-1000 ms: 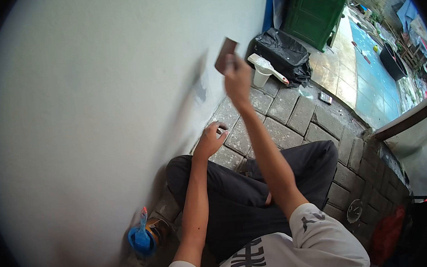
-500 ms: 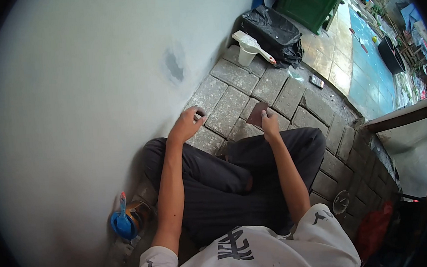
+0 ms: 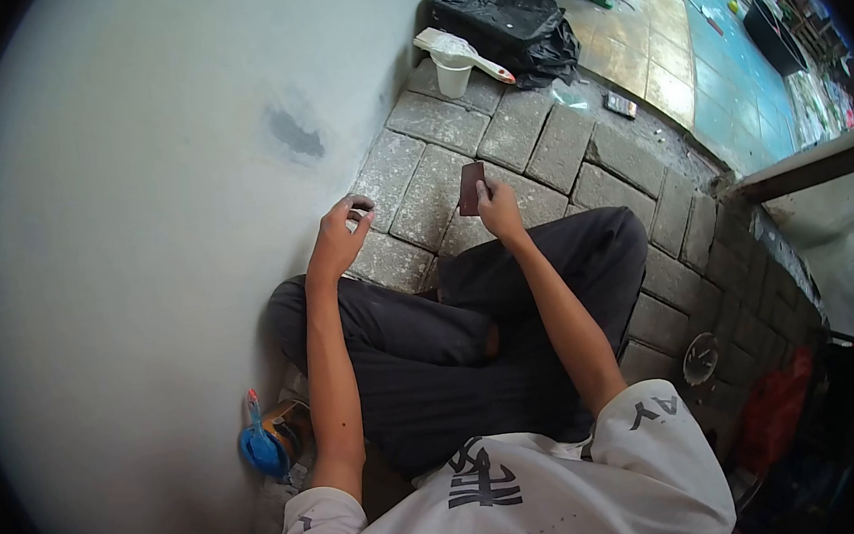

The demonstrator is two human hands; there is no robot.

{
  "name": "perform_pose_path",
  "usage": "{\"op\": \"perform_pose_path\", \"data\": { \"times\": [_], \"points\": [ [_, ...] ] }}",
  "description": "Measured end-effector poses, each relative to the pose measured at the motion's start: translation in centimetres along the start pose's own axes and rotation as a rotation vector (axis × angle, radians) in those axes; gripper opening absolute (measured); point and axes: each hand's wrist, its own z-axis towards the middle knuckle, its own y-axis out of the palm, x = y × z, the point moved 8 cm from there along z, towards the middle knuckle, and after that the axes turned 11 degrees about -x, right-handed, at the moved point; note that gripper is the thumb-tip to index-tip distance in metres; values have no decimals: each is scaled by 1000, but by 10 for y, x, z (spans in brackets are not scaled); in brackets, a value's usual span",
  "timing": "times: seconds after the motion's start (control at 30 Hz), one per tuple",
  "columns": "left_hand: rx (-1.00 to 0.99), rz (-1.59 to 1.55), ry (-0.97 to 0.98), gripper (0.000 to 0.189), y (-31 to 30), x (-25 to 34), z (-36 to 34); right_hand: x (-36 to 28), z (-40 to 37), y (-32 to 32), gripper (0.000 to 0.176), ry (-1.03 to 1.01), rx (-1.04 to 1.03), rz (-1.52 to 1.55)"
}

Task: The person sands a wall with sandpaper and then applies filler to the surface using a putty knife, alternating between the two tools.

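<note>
My right hand [image 3: 501, 209] grips a small, dark reddish-brown rectangular piece of sandpaper [image 3: 472, 189], thumb on its face, above the grey paving bricks. To its left, close to the white wall [image 3: 174, 237], my left hand [image 3: 338, 240] is raised with curled fingers; a gap shows between thumb and fingertips, and I see nothing held there. Its fingertips look grey and dusty. Farther up the wall is a rough grey patch [image 3: 294, 134]. Both forearms reach out over my crossed legs in dark trousers.
Ahead by the wall, a white-smeared brush [image 3: 471, 55] lies across a white cup [image 3: 452, 78], beside a black plastic-covered container [image 3: 503, 20]. A small pack [image 3: 620, 104] lies right of it. Near my left elbow is a can with a blue-handled tool [image 3: 261, 446]. A clear glass dish [image 3: 700, 358] sits right.
The view has shifted, so the surroundings sit higher and farther left. The sandpaper in my right hand has turned from slanted to nearly upright. My left hand's fingers stay curled.
</note>
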Motion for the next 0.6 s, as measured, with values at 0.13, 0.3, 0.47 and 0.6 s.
{"op": "perform_pose_path", "data": {
  "times": [0.13, 0.3, 0.47, 0.6],
  "points": [
    [27, 27, 70, 20, -4, 19, -3, -5, -2, -2, 26, -18, 17, 20],
    [76, 58, 179, 16, -9, 37, -4, 1, -1, 1, 26, 8, 4, 34],
    [93, -23, 218, 16, -14, 39, -6, -1, -2, 0, 28, -30, 34, 5],
    [121, 74, 305, 15, -16, 48, -9, -7, -4, -2, 28, -2, 11, 16]
  ]
}}
